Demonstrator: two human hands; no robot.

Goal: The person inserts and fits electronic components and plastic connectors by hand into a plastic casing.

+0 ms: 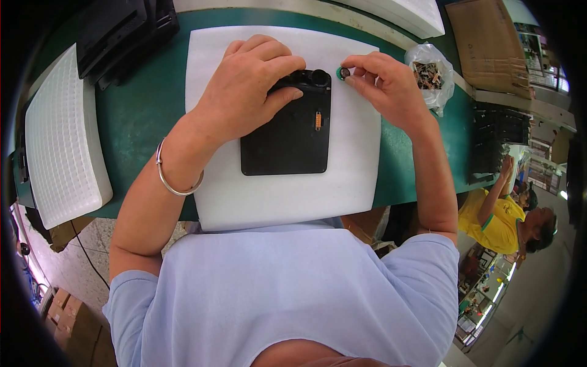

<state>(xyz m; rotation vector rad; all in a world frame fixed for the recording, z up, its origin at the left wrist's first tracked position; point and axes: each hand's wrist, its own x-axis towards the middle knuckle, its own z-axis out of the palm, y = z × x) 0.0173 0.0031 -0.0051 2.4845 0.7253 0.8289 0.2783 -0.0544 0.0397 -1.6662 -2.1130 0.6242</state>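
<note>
A flat black rectangular device (286, 144) lies on a white foam sheet (348, 165). At its far edge is a raised part with a round black knob or end (318, 77), and a small orange connector (318, 121) sits near its right side. My left hand (244, 85) grips the device's far left part, thumb on the top face and fingers over the far edge, hiding that corner. Just right of the device, my right hand (385, 82) pinches a small round dark piece with a green rim (343, 73) between thumb and fingers. The two are apart.
A clear plastic bag (429, 76) of small metal-looking parts stands right of the foam on the green table (137, 116). White dimpled trays (64, 137) and black casings (125, 37) are at left. A cardboard box (489, 46) is far right; a person in yellow (498, 223) is beyond.
</note>
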